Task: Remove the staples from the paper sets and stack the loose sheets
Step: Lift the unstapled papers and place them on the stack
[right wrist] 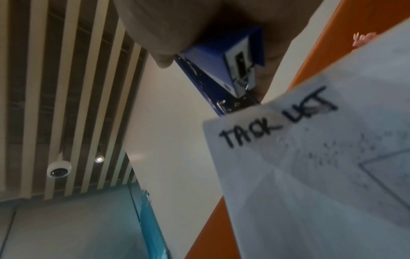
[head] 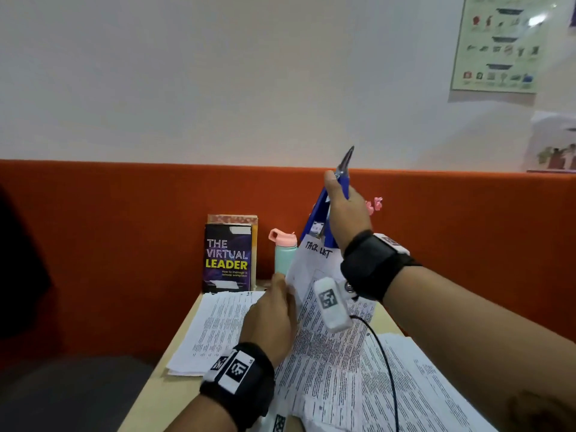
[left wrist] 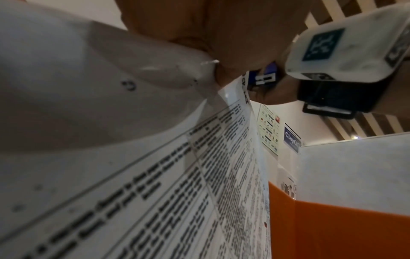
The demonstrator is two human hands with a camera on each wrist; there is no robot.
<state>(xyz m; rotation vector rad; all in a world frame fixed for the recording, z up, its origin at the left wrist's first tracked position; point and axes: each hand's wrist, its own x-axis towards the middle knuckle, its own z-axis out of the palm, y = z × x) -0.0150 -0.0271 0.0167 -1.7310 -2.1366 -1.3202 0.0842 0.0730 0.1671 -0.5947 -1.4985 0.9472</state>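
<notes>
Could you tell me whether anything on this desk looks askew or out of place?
The printed sheets on the table lie fanned at different angles rather than squared. The "TASK LIST" paper set is lifted and creased where the left hand holds it. The right hand grips a blue stapler.

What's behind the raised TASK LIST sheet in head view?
Behind the TASK LIST sheet stand the teal bottle and blue stapler in the right hand. Whatever lies lower is covered.

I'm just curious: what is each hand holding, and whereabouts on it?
Right hand grips a blue stapler around its body. Left hand pinches the paper set at its left edge.
</notes>
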